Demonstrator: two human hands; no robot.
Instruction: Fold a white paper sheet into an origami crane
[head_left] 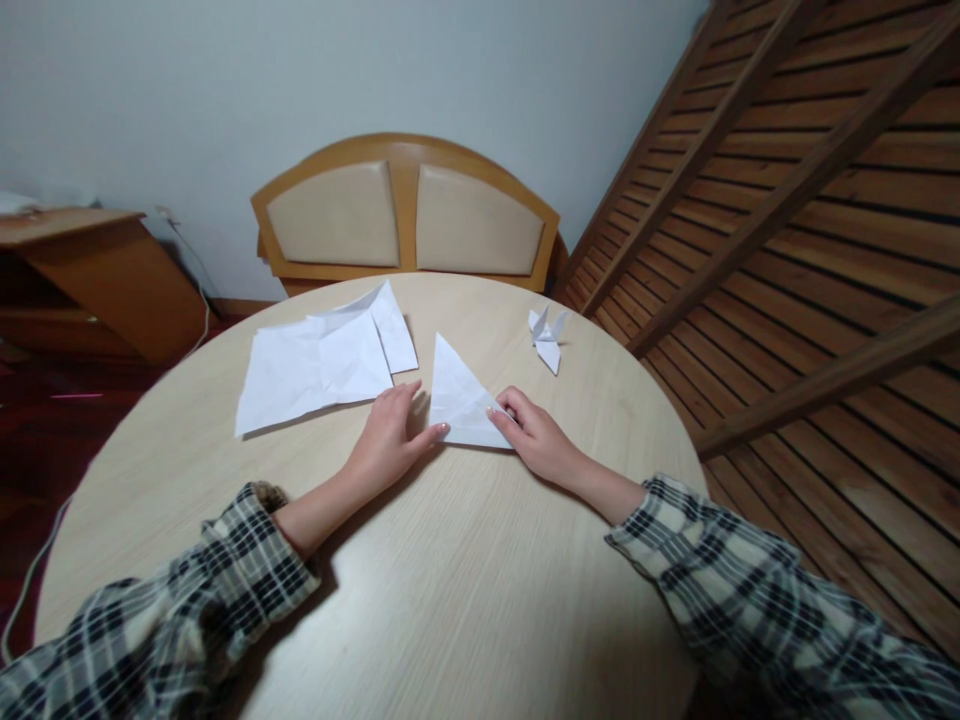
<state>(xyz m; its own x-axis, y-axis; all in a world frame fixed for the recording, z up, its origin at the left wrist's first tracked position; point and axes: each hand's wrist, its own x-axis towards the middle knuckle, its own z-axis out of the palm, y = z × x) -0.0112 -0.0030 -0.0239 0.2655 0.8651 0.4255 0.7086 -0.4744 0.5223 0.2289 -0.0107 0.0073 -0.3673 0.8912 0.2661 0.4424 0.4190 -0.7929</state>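
Observation:
A white sheet of paper folded into a triangle (pixel 461 395) is between my hands over the table. My right hand (pixel 536 435) pinches its right corner, thumb on top and fingers curled behind. At the lower left corner, the thumb of my left hand (pixel 394 425) touches the paper's edge, while the other fingers are stretched out and apart from it. Faint crease lines run across the triangle. Beyond my right hand stands a small folded paper crane (pixel 547 338). Several creased white sheets (pixel 315 365) lie to the left, partly overlapping.
The round pale wooden table (pixel 420 590) fills the foreground. Behind it is a wooden headboard (pixel 405 205) with two padded panels, against a wall. A slatted wooden screen (pixel 795 250) slopes along the right side. A brown desk (pixel 97 270) stands at the far left, with a cable near it.

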